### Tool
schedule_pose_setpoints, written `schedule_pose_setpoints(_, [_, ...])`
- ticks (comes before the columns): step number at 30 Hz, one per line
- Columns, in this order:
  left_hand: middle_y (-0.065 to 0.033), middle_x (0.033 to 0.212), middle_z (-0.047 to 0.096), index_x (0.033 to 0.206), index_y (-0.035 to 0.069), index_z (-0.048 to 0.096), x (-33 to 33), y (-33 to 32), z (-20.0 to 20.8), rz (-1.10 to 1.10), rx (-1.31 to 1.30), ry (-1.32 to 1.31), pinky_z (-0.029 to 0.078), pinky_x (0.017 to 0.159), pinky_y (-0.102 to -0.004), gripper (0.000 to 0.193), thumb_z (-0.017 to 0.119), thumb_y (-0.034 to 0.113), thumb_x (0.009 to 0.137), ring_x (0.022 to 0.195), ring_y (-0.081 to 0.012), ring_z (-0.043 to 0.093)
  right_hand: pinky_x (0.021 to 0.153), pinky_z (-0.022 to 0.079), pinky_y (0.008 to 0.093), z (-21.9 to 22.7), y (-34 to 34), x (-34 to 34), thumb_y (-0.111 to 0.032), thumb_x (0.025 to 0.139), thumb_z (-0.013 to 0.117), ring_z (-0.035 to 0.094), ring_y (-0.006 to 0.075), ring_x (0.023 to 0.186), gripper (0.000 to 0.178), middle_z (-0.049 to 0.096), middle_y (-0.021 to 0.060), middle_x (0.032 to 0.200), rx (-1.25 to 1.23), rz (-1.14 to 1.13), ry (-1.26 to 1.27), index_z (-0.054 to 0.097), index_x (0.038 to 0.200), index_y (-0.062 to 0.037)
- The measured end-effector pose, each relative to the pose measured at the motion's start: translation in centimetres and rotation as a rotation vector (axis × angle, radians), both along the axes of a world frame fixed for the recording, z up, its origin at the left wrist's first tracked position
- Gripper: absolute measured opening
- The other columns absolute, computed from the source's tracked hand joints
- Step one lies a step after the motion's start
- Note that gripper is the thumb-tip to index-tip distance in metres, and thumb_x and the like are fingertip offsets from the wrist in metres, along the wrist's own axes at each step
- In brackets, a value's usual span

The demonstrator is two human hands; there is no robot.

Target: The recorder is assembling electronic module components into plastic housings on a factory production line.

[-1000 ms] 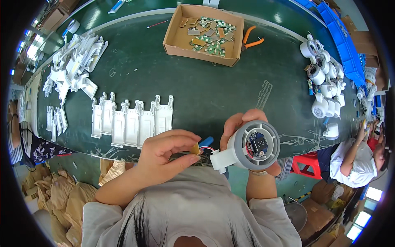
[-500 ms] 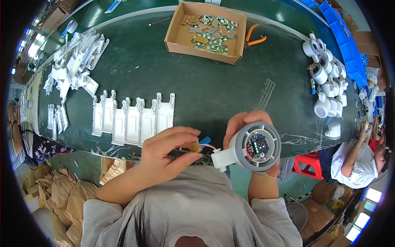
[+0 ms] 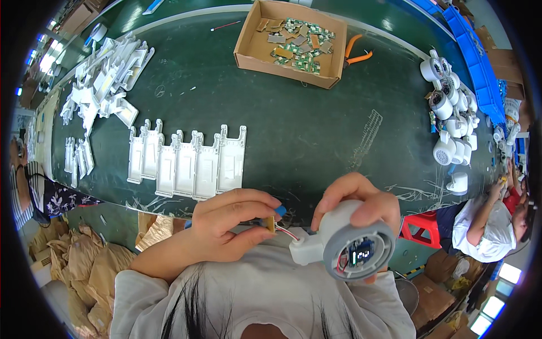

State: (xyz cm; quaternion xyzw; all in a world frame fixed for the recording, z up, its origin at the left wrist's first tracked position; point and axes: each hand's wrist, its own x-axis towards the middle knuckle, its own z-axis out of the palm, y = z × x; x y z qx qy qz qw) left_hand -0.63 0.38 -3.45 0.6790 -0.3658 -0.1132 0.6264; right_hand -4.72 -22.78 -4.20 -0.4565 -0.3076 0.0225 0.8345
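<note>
Between its thumb and fingers, my left hand (image 3: pixel 228 223) pinches a small yellowish board (image 3: pixel 271 225). A bit of blue (image 3: pixel 280 210) shows at those fingertips; what it belongs to is unclear. Red and white wires (image 3: pixel 289 231) run from the board into the stubby arm of a round white housing (image 3: pixel 337 220). My right hand (image 3: pixel 370 200) grips this housing from above, its thumb and fingers around the body. The housing's grey ring (image 3: pixel 333 257) is tilted downward, and inside it a dark circuit board (image 3: pixel 360 253) shows lit segments. Both hands are close to my chest at the table's near edge.
White plastic panels (image 3: pixel 185 166) stand in a row at left, with a pile of white parts (image 3: pixel 101 85) behind. A cardboard box (image 3: pixel 282 70) of circuit boards and orange-handled pliers (image 3: pixel 357 56) lie far. White housings (image 3: pixel 446 150) cluster right, near a co-worker (image 3: pixel 485 226) and red stool (image 3: pixel 419 229).
The housing in my right hand has come down and tipped, its ring now facing lower. My right fingers now lie over its top. The wires at the board show more clearly.
</note>
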Motion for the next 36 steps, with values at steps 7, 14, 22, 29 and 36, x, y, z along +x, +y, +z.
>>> schedule_pose_setpoints(7, [-0.0182, 0.101, 0.058, 0.091, -0.005, 0.059, -0.1, -0.1, -0.3, 0.007, -0.019, -0.019, 0.054, 0.066, -0.0261, 0.023, 0.066, -0.004, 0.069, 0.077, -0.0205, 0.064, 0.080, 0.046, 0.0367, 0.0, -0.2, 0.0, -0.035, 0.055, 0.084, 0.056, 0.0292, 0.090, 0.078, 0.041, 0.0267, 0.116, -0.009, -0.026, 0.001, 0.050, 0.112, 0.0064])
schedule_pose_setpoints(14, [-0.0178, 0.100, 0.059, 0.091, -0.004, 0.059, -0.4, -0.1, -0.7, 0.028, -0.041, 0.050, 0.053, 0.065, -0.0253, 0.024, 0.067, -0.003, 0.069, 0.076, -0.0194, 0.063, 0.079, 0.047, 0.0357, -0.3, -0.2, 0.0, -0.033, 0.054, 0.084, 0.057, 0.0285, 0.088, 0.080, 0.042, 0.0275, 0.115, -0.022, -0.057, 0.001, 0.049, 0.114, 0.0069])
schedule_pose_setpoints(22, [-0.0169, 0.099, 0.060, 0.090, -0.003, 0.060, -0.2, 0.2, -0.8, 0.027, 0.033, -0.004, 0.052, 0.064, -0.0255, 0.023, 0.068, -0.001, 0.069, 0.076, -0.0195, 0.063, 0.080, 0.047, 0.0355, -0.9, -0.2, 0.2, -0.033, 0.054, 0.085, 0.056, 0.0283, 0.091, 0.082, 0.042, 0.0269, 0.115, -0.043, -0.054, -0.024, 0.048, 0.115, 0.0066])
schedule_pose_setpoints(29, [-0.0163, 0.098, 0.060, 0.090, -0.003, 0.060, -0.6, 0.2, -1.0, 0.044, -0.012, 0.070, 0.052, 0.064, -0.0254, 0.023, 0.068, 0.000, 0.068, 0.076, -0.0198, 0.063, 0.080, 0.047, 0.0351, -1.1, -0.1, 0.1, -0.034, 0.054, 0.085, 0.055, 0.0279, 0.091, 0.083, 0.043, 0.0269, 0.115, -0.039, -0.070, -0.038, 0.047, 0.116, 0.0064])
schedule_pose_setpoints(36, [-0.0212, 0.101, 0.055, 0.094, -0.007, 0.056, -0.3, 0.8, -0.6, -0.052, 0.064, -0.006, 0.053, 0.071, -0.0304, 0.025, 0.066, -0.001, 0.072, 0.080, -0.0239, 0.064, 0.080, 0.047, 0.0351, -1.1, -0.1, 0.0, -0.034, 0.053, 0.085, 0.055, 0.0278, 0.091, 0.084, 0.043, 0.0270, 0.115, -0.042, -0.054, -0.040, 0.047, 0.116, 0.0069])
